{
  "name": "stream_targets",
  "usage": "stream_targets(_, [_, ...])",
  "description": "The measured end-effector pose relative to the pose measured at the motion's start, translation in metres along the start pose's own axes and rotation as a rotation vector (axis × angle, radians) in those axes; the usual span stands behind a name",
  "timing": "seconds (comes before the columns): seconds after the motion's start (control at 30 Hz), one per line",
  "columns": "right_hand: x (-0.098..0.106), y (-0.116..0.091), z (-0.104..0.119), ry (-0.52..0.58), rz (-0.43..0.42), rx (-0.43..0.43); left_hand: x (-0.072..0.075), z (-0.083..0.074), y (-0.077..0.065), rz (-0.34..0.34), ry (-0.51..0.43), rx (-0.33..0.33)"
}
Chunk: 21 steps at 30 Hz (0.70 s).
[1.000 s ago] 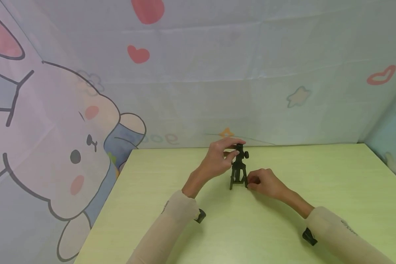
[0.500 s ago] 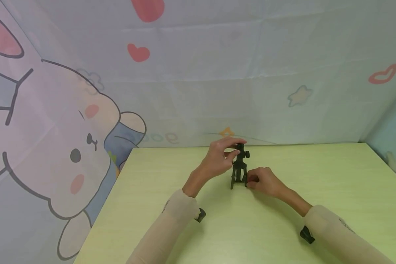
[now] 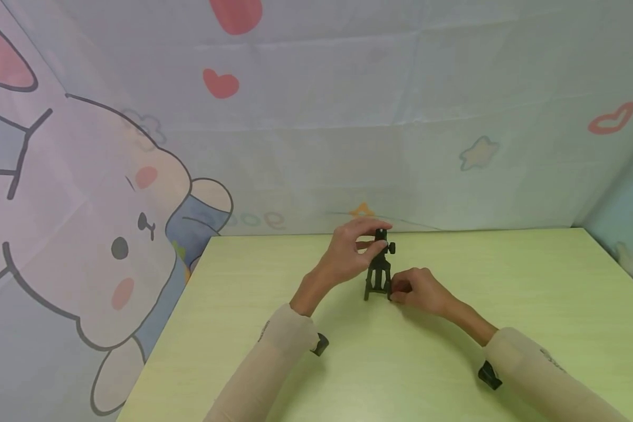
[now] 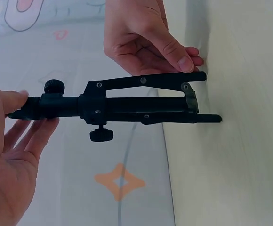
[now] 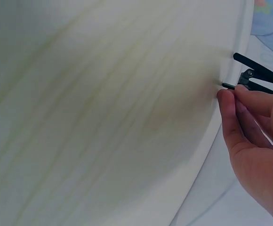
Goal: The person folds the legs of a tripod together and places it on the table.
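A small black tripod (image 3: 378, 275) stands upright on the table, its legs slightly spread. My left hand (image 3: 345, 252) grips the top of it, thumb on the near side and fingers over the head. In the left wrist view, knobs stick out from the tripod's column (image 4: 70, 106), and the cross braces between the legs show. My right hand (image 3: 422, 292) pinches the lower end of the right leg between thumb and fingers. In the right wrist view, the leg tip (image 5: 228, 86) pokes out past the right fingertips, close to the tabletop.
The pale green table (image 3: 480, 275) ends at a cloth backdrop (image 3: 316, 146) printed with hearts and stars. A large cartoon rabbit (image 3: 121, 234) is printed on the left side. Each sleeve has a black wrist camera (image 3: 489, 375) strapped near the cuff.
The tripod has shifted slightly left and turned a little between the hands. My right hand has moved slightly left with the leg. Both hands keep their hold.
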State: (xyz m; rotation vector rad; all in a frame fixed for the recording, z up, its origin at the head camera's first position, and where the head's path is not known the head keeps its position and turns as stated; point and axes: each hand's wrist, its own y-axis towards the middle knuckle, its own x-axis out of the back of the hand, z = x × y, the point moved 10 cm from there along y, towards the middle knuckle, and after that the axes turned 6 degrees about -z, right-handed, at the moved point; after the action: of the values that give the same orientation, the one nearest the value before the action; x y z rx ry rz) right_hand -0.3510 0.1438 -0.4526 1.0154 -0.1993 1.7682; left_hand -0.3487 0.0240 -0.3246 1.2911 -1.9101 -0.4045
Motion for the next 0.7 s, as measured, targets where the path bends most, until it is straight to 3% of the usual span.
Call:
stream_targets(0.2, [-0.002, -0.002, 0.007, 0.059, 0.047, 0.012, 0.007, -0.008, 0.002, -0.088, 0.048, -0.098])
stream_targets(0.33, [0.001, -0.004, 0.009, 0.083, 0.053, 0.003, 0.009, -0.012, 0.002, -0.096, 0.064, -0.125])
stream_targets(0.7, [0.015, -0.008, -0.002, 0.038, -0.015, -0.040, 0.008, -0.012, 0.002, -0.060, 0.040, -0.102])
